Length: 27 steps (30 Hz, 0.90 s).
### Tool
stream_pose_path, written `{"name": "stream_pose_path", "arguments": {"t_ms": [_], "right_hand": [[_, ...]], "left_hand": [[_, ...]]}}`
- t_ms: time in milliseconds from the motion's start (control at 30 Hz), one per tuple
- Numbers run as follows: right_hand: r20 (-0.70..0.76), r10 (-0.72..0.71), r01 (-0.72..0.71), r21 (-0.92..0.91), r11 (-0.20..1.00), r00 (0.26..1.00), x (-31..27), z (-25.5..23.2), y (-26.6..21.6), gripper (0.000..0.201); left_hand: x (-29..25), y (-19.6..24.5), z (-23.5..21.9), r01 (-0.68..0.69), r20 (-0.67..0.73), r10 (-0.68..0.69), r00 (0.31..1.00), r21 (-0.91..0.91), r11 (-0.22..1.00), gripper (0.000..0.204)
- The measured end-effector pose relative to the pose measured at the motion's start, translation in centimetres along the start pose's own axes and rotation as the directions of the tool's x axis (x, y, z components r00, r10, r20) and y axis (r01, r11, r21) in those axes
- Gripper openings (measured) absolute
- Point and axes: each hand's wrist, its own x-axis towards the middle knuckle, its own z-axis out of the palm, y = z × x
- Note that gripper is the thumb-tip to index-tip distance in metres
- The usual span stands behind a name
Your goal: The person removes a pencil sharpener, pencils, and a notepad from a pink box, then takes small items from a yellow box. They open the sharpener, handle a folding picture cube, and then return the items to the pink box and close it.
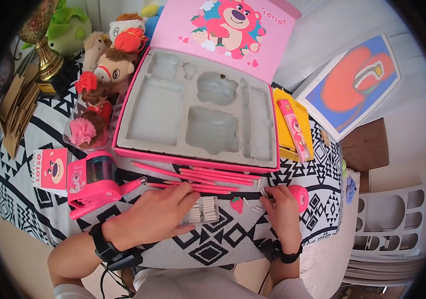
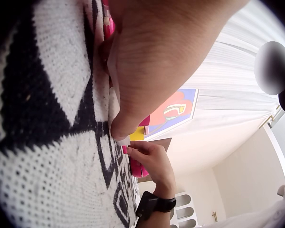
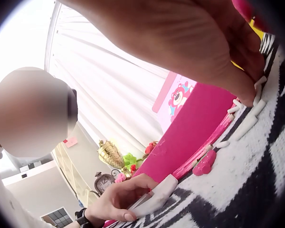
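Note:
A clear case of small white sticks (image 1: 202,210) lies on the patterned cloth, and my left hand (image 1: 145,212) grips its left side, fingers over the far edge and thumb near the front. In the right wrist view the left hand (image 3: 121,202) holds the same case (image 3: 156,197) by its end. My right hand (image 1: 284,214) pinches a small white stick (image 1: 263,191) between thumb and fingers, above several loose white sticks (image 1: 257,208). A strawberry-shaped piece (image 1: 237,204) lies between the hands. Pink pencils (image 1: 213,175) lie beyond them.
An open pink box (image 1: 198,162) with a grey moulded tray stands behind the pencils. At left are a pink sharpener (image 1: 96,179), a small notebook (image 1: 53,169) and plush toys (image 1: 115,65). A round pink item (image 1: 299,198) sits beside my right hand; a yellow item (image 1: 305,117) lies beyond.

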Motion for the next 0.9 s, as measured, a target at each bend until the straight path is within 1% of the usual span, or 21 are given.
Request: {"name": "stream_pose_path", "arguments": {"t_ms": [67,167,300,367,400,467,500,533,600,633,667,733,767,833,900], "right_hand": [[0.022,-0.068,0.068,-0.011,0.998,0.997,0.1,-0.1,-0.1,0.018],[0.018,-0.033,0.032,0.032,0.999,0.999,0.2,0.1,-0.3,0.016],[0.003,-0.042,0.042,0.040,0.998,0.999,0.4,0.0,-0.3,0.015],[-0.021,-0.061,0.063,0.127,0.990,0.998,0.2,-0.3,-1.2,0.015],[-0.020,-0.062,0.064,0.129,0.990,0.998,0.2,-0.6,-2.0,0.015],[0.043,-0.184,0.171,0.213,0.962,0.982,0.2,-1.0,-3.8,0.015],[0.067,-0.281,0.258,0.237,0.936,0.957,0.2,-0.8,-4.2,0.018],[0.065,-0.279,0.257,0.238,0.937,0.958,0.2,-0.6,-5.0,0.018],[0.042,-0.460,0.429,0.295,0.854,0.887,0.2,0.1,-6.7,0.020],[0.052,-0.489,0.454,0.299,0.839,0.871,0.2,0.4,-7.2,0.021],[0.050,-0.490,0.455,0.301,0.838,0.870,0.3,0.8,-7.5,0.021],[0.077,-0.543,0.505,0.279,0.817,0.836,0.4,1.5,-7.7,0.020],[0.077,-0.545,0.506,0.279,0.816,0.835,0.5,1.7,-7.7,0.020],[0.100,-0.584,0.549,0.245,0.799,0.806,0.6,1.9,-7.7,0.020],[0.111,-0.581,0.542,0.256,0.801,0.806,0.6,1.9,-7.7,0.020]], "left_hand": [[-0.1,0.0,0.1,-0.002,-0.002,0.002,1.000,0.000,1.000,0.059],[-0.1,-0.1,0.1,-0.003,-0.004,0.003,1.000,-0.001,1.000,0.059],[-0.1,0.0,-0.1,-0.003,0.009,0.003,1.000,0.008,1.000,0.059],[-0.2,-0.1,0.1,-0.005,0.004,0.005,1.000,0.007,1.000,0.059],[-0.2,-0.2,0.2,-0.011,-0.001,0.011,1.000,0.006,1.000,0.059],[-0.2,-0.2,0.2,-0.010,-0.003,0.010,1.000,0.011,1.000,0.059],[-0.1,-0.1,0.2,-0.012,-0.006,0.012,1.000,0.017,1.000,0.059],[-0.1,-0.1,0.2,-0.014,-0.004,0.014,1.000,0.018,1.000,0.059],[-0.1,0.0,0.1,-0.008,-0.006,0.008,1.000,0.015,1.000,0.060],[-0.1,0.0,0.0,-0.008,-0.005,0.008,1.000,0.018,1.000,0.060],[-0.1,0.0,0.0,-0.004,-0.007,0.005,1.000,0.014,1.000,0.060],[-0.2,0.0,0.0,0.000,-0.010,0.000,1.000,0.011,1.000,0.060],[-0.2,0.0,0.0,-0.009,-0.005,0.009,1.000,-0.003,1.000,0.059],[-0.2,0.0,-0.1,-0.016,-0.002,0.016,1.000,-0.016,1.000,0.058],[-0.2,0.0,-0.1,-0.018,-0.001,0.018,1.000,-0.010,1.000,0.058]]}}
